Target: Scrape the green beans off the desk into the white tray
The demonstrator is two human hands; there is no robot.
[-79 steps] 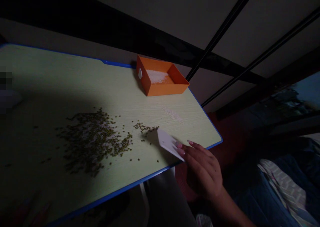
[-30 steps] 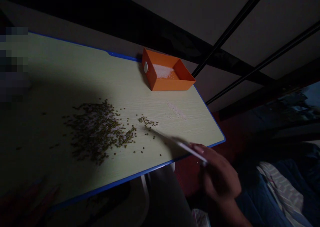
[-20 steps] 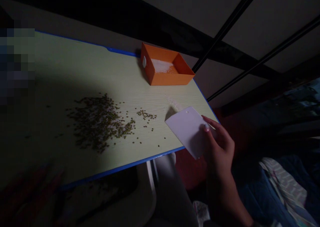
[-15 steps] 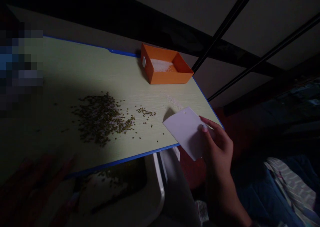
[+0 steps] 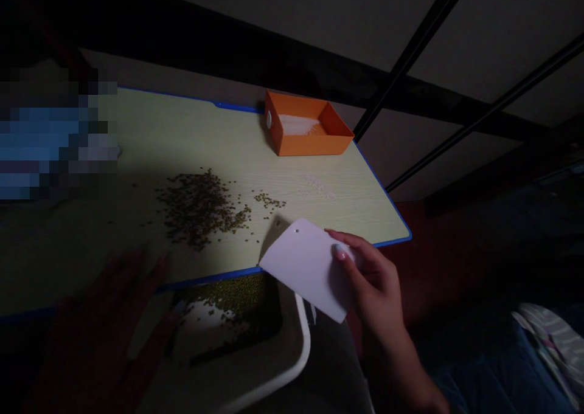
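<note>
white scraper (image 5: 310,265), pinched between thumb and fingers of the bent right hand (image 5: 371,277), at the table's near edge; left hand (image 5: 112,313), spread and shadowed, grip indiscernible; beyond, green beans (image 5: 198,207) lie on the table (image 5: 173,128).

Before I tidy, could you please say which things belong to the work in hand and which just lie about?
Likely in use: white card in right hand, green beans, white grains, orange box, white tub.
Likely lying about: striped cloth, blue fabric.
</note>
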